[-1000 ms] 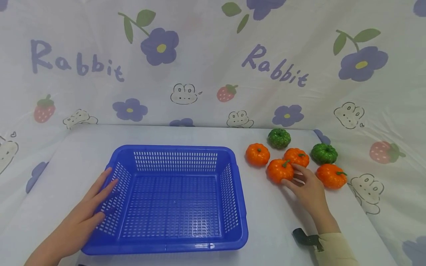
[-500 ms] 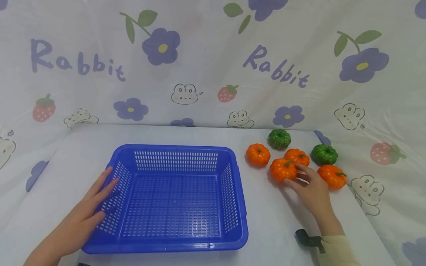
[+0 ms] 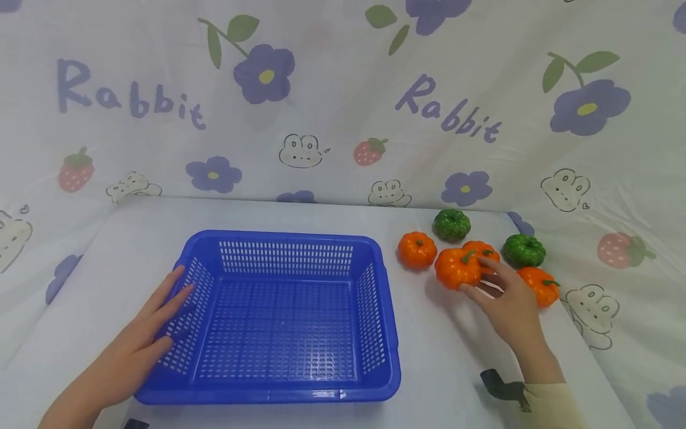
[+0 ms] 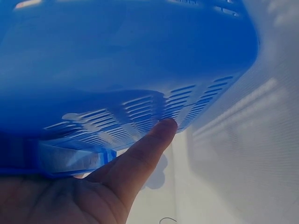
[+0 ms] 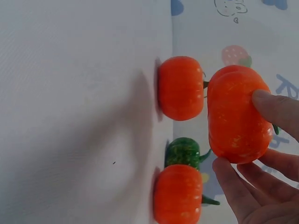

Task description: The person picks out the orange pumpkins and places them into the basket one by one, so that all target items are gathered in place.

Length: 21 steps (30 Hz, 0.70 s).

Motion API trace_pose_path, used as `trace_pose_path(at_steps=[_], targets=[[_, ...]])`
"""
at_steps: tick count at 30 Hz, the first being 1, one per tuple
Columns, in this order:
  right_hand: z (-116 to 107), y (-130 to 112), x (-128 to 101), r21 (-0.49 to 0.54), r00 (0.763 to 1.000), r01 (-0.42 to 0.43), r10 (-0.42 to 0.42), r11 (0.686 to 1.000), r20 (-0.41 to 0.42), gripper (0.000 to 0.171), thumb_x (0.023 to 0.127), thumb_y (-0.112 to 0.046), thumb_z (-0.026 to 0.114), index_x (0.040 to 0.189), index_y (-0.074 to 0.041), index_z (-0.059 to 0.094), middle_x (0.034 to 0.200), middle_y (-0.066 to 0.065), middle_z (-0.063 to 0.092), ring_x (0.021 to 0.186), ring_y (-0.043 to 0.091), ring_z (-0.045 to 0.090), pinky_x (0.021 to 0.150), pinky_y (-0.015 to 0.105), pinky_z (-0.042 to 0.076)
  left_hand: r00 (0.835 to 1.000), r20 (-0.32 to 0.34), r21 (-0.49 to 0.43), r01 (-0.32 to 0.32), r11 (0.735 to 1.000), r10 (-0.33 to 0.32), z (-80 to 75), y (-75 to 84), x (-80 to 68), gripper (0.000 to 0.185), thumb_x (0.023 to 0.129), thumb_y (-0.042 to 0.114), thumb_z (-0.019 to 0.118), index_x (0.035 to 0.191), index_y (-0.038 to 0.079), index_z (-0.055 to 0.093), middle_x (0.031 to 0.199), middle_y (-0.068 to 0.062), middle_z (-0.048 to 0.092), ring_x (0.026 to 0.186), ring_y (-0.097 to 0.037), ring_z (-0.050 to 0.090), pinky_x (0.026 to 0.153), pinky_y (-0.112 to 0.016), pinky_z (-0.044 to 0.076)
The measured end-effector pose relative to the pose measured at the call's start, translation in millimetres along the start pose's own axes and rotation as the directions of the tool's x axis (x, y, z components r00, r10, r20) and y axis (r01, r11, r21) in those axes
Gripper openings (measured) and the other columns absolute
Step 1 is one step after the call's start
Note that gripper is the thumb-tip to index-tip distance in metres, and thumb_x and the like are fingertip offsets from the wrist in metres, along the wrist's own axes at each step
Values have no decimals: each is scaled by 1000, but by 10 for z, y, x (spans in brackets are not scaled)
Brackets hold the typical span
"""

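In the right wrist view my right hand pinches a small orange toy pumpkin between thumb and fingers, raised off the white table. In the head view this right hand is right of the basket, and the held pumpkin partly covers another orange pumpkin behind it. My left hand rests against the left side of a blue plastic basket, fingers nearly straight at its rim. In the left wrist view one straight finger touches the slotted wall.
Another orange pumpkin sits between basket and held pumpkin. Two green pumpkins stand farther back, and an orange one lies behind the right hand. A printed cloth hangs behind the table.
The right hand has lifted the orange pumpkin off the table and moved it slightly right. The left hand has stayed at the basket.
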State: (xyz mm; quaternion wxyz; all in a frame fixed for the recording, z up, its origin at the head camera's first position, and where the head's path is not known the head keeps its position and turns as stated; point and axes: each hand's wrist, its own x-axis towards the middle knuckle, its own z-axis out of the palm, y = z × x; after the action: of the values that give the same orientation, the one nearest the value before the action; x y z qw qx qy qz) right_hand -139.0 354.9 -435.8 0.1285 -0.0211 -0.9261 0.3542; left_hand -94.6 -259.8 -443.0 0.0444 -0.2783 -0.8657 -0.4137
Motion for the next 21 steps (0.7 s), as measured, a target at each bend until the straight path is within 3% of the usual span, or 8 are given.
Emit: trace_pose_path(at_steps=[10, 15, 21], targets=[[-37, -155, -18, 28, 998, 62, -62, 998, -21, 73, 93, -22, 89, 155, -1, 56, 149, 22, 59, 127, 43, 66, 99, 28, 57, 1000, 8, -9, 22, 1000, -22, -11, 4, 2, 83, 92, -16, 49, 170, 4, 31, 182, -6, 3, 161, 4, -1, 116, -4, 9], [-57, -253, -37, 25, 998, 64, -64, 998, -15, 73, 92, -23, 90, 155, -3, 57, 149, 20, 61, 127, 43, 66, 99, 33, 57, 1000, 17, -6, 27, 1000, -27, -9, 15, -15, 84, 91, -17, 50, 170, 3, 31, 182, -8, 3, 161, 5, -1, 116, -4, 9], [-66, -336, -28, 3, 996, 83, -83, 997, -24, 71, 92, -24, 90, 153, -6, 60, 147, 17, 62, 126, 39, 67, 98, 20, 55, 1000, 2, -3, 22, 1000, -22, -7, 3, 3, 84, 91, -16, 49, 170, 4, 32, 182, -6, 4, 161, 4, 0, 115, -4, 9]])
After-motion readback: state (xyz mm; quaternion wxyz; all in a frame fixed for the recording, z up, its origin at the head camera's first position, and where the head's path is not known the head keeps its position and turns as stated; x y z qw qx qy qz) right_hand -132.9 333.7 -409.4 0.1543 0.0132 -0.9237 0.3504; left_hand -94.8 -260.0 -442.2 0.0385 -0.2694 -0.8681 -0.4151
